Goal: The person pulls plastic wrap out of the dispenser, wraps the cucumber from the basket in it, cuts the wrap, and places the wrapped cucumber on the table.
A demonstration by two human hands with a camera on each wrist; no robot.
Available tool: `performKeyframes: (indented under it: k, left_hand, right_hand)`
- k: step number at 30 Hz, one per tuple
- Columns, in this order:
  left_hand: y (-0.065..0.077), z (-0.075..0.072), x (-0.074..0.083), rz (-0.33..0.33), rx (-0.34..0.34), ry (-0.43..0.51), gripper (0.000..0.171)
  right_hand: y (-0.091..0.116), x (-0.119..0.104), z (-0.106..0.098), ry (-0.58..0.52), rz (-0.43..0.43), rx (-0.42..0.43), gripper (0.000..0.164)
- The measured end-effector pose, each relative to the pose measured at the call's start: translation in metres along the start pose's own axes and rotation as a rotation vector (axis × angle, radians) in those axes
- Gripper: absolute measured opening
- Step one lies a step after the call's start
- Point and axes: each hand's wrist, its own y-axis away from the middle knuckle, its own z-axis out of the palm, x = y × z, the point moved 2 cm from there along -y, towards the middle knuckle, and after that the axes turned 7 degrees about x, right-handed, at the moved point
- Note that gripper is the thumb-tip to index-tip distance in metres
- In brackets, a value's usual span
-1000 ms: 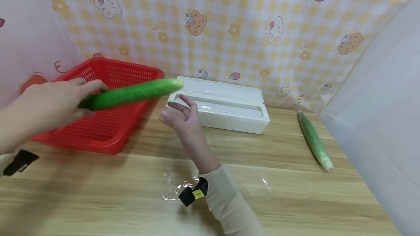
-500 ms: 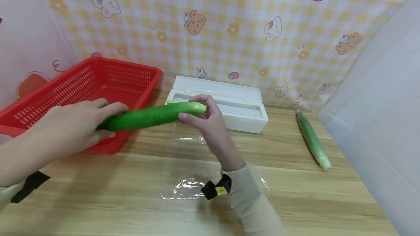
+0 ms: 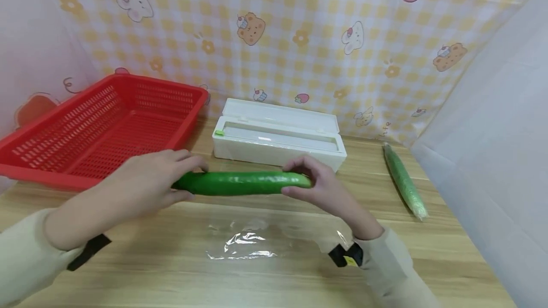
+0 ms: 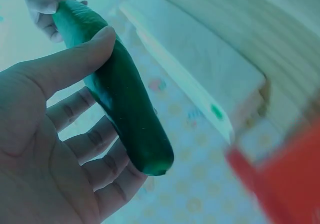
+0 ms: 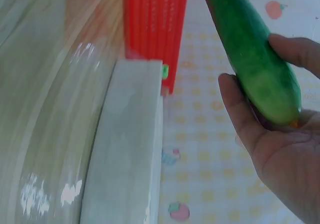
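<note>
A dark green cucumber (image 3: pixel 239 183) is held level between both hands in the head view. My left hand (image 3: pixel 156 177) grips its darker end, thumb on one side and fingers on the other, as the left wrist view shows. The paler end sits between the thumb and fingers of my right hand (image 3: pixel 323 187); in the right wrist view, the cucumber's tip (image 5: pixel 282 112) points into that palm. Below the cucumber, a sheet of clear plastic wrap (image 3: pixel 246 241) lies spread on the wooden table, its near edge crinkled and shiny. Behind stands a white cling film dispenser (image 3: pixel 239 149), lid up.
A red perforated basket (image 3: pixel 141 127) stands at the left, with no cucumber visible in it. Toward the right edge of the table (image 3: pixel 454 260) lies another cucumber (image 3: pixel 404 182) wrapped in film. A checked curtain (image 3: pixel 299 23) hangs behind the dispenser.
The cucumber has moved from over the basket to the right and nearer, levelling out above the plastic wrap. My right hand has taken hold of its pale end and moved right.
</note>
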Motion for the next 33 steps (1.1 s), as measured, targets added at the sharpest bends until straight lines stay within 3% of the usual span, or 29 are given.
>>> performKeyframes:
  k: [4, 13, 25, 33]
  left_hand:
    - [-0.010, 0.017, 0.018, 0.035, -0.024, 0.062, 0.046]
    - [-0.033, 0.057, 0.045, 0.024, -0.213, 0.198, 0.037]
    - [-0.043, 0.101, 0.045, -0.002, -0.335, 0.368, 0.033]
    - [-0.046, 0.112, 0.044, -0.030, -0.391, 0.419, 0.035]
  right_hand:
    - [0.018, 0.014, -0.019, 0.067, 0.027, -0.053, 0.037]
    - [0.042, 0.043, -0.044, 0.209, 0.009, -0.120, 0.033]
    - [0.048, 0.075, -0.038, 0.338, 0.048, -0.238, 0.031]
    - [0.046, 0.086, -0.036, 0.342, 0.083, -0.267, 0.030]
